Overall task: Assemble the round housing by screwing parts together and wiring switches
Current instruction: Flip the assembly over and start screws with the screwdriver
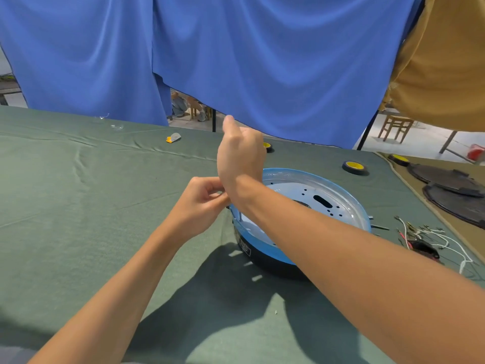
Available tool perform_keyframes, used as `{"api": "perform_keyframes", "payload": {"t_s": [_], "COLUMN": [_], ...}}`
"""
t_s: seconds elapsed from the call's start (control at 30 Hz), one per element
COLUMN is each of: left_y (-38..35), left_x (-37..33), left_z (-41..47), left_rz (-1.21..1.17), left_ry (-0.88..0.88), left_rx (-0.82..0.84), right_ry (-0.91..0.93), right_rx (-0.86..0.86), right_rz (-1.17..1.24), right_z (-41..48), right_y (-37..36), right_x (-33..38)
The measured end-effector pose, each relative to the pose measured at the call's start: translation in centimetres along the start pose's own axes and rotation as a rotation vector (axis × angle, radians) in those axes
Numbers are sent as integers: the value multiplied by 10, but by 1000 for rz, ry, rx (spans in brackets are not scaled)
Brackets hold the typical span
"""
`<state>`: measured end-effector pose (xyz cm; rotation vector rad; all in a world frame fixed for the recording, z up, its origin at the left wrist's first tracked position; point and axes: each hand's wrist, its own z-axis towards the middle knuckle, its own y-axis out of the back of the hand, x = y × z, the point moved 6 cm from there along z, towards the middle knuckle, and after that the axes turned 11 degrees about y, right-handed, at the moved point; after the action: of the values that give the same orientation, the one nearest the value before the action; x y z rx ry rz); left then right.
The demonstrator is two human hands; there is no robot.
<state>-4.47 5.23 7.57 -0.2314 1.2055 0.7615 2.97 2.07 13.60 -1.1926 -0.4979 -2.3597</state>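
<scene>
The round housing sits right of the frame centre on the green cloth. The left hand pinches something small I cannot identify; the right hand is loosely curled, grip unclear. Better keep the part steady near the rim

Single head-worn view, wide-angle, edges bowed. It looks forward and down from above the near edge of the table. Both forearms enter from the bottom corners and meet near frame centre, close to the lens. The left hand and right hand sit mid-frame, and the housing lies just right of centre at arm's reach. The upper half faces a blue curtain past the far table edge. Floor and a chair show far off at right. No second view, so nothing is shared.
</scene>
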Motion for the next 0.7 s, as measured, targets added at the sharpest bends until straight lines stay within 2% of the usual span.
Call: {"api": "perform_keyframes", "payload": {"t_s": [0.07,0.13,0.23,0.3,0.33,0.4,0.47,0.57,0.63,0.7], "left_y": [-1,-3,3,5,4,3,4,3,5,4], "left_x": [-2,-2,11,10,8,9,15,19,19,18], "left_z": [0,2,9,10,9,10,12,15,15,15], "left_rz": [-76,-69,147,178,148,30,-72,-64,-85,-66], "left_ry": [-19,-5,72,13,-9,11,69,118,148,155], "left_rx": [7,-58,-258,-258,-206,-79,-26,19,53,79], "right_ry": [-27,-48,-58,-107,-146,-217,-232,-152,-152,-192], "right_rx": [-120,-214,-213,-121,-38,197,459,759,817,669], "right_rz": [-9,2,10,23,54,217,364,313,297,371], "right_z": [-5,-9,-14,-11,-6,2,9,13,11,12], "right_y": [4,8,5,1,-1,-6,-10,-12,-14,-15], "right_x": [0,0,-2,-7,-11,-14,-5,9,11,7]}}
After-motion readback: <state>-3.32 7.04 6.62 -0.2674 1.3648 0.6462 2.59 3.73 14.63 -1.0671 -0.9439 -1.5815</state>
